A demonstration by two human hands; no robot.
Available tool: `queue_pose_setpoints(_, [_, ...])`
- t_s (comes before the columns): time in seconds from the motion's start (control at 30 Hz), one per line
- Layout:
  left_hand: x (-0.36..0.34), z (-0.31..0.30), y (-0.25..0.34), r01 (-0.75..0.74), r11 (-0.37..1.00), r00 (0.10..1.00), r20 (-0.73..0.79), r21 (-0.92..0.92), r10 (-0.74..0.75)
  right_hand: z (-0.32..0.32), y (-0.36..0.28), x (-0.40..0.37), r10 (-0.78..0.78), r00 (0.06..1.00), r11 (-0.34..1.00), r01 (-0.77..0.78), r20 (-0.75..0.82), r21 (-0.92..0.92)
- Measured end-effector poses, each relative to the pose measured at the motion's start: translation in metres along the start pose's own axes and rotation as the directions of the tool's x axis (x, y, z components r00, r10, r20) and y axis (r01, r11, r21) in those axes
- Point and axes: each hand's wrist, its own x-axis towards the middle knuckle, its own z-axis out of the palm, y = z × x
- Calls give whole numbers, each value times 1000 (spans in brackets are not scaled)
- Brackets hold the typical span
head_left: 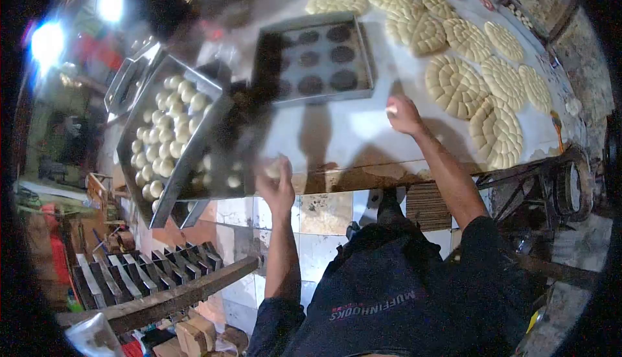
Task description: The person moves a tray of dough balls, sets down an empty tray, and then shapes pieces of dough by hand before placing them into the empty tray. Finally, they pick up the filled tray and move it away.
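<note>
Right now the right hand (403, 115) rests on the white table (337, 138), its fingertips pinching a small dough piece (391, 109) that is too tiny to show any long axis. The left hand (277, 183), blurred, curls around a dough ball (275, 168) at the table's near edge. Just beside it sits a metal tray (197, 76) of dough balls, its long axis running from near left to far right. Beyond are a mould tray (311, 20) and ringed dough discs (453, 85).
</note>
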Motion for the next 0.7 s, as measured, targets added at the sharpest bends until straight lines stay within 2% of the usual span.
queue_pose_setpoints(0.07, [-1, 7, 2, -32, 999, 999, -25, 4, 32, -18, -26, 20, -81, 970, 994, 95, -229, 54])
queue_pose_setpoints(0.1, [-2, 17, 0, -39, 999, 999, -8, 21, 39, -17, -21, 31, -85, 971, 993, 100, -222, 57])
queue_pose_setpoints(0.13, [-3, 27, 0, -41, 998, 999, 28, 42, 40, -15, -13, 35, -122, 968, 984, 88, -221, -158])
queue_pose_setpoints(0.17, [-2, 41, 0, -26, 999, 996, 81, 21, 24, -14, -7, 35, -133, 968, 963, 75, -212, -260])
queue_pose_setpoints(0.2, [-3, 60, 2, -18, 999, 997, 68, -30, 20, -12, 1, 35, -143, 969, 931, 63, -203, -359])
queue_pose_setpoints(0.23, [-3, 80, 6, -11, 997, 998, 53, -81, 16, -12, 1, 31, -201, 956, 940, 128, -212, -316])
queue_pose_setpoints(0.27, [-1, 99, 14, 2, 999, 999, 49, -46, 1, -14, -1, 28, -261, 939, 941, 195, -225, -278])
queue_pose_setpoints(0.3, [-1, 117, 26, 180, 955, 983, 79, -236, -166, -16, -3, 24, -318, 917, 935, 261, -241, -239])
queue_pose_setpoints(0.37, [3, 138, 4, 215, 954, 967, 186, -210, -176, -17, -17, -9, 4, 999, 951, -15, -35, -310])
queue_pose_setpoints(0.43, [1, 163, -1, 267, 958, 947, 211, -103, -242, -3, 20, -30, -68, 994, 992, 76, 88, -99])
queue_pose_setpoints(0.47, [-1, 173, -11, 277, 956, 943, 215, -91, -253, -13, 23, -20, -51, 995, 994, 59, 86, -93])
queue_pose_setpoints(0.5, [-3, 181, -19, 263, 962, 945, 222, -81, -240, -25, 26, -11, -20, 994, 989, 4, 104, 147])
queue_pose_setpoints(0.53, [-1, 186, -15, 275, 960, 925, 287, -58, -248, -42, 22, 1, 3, 992, 926, -49, 124, 375])
queue_pose_setpoints(0.57, [2, 193, -11, 283, 958, 901, 352, -38, -252, -60, 17, 21, 16, 993, 925, -60, 118, 375])
queue_pose_setpoints(0.6, [1, 200, -16, 284, 958, 896, 366, -34, -252, -79, 10, 46, -23, 994, 935, 61, -110, 351])
queue_pose_setpoints(0.63, [-2, 205, -25, 315, 940, 906, 338, -131, -256, -89, 12, 67, -68, 941, 940, 172, -331, 296])
queue_pose_setpoints(0.67, [-4, 210, -29, 333, 915, 918, 299, -227, -260, -89, 21, 88, -64, 940, 938, 171, -335, 301])
queue_pose_setpoints(0.7, [-1, 217, -20, 330, 918, 918, 302, -221, -257, -86, 32, 107, -64, 922, 926, 198, -383, 322])
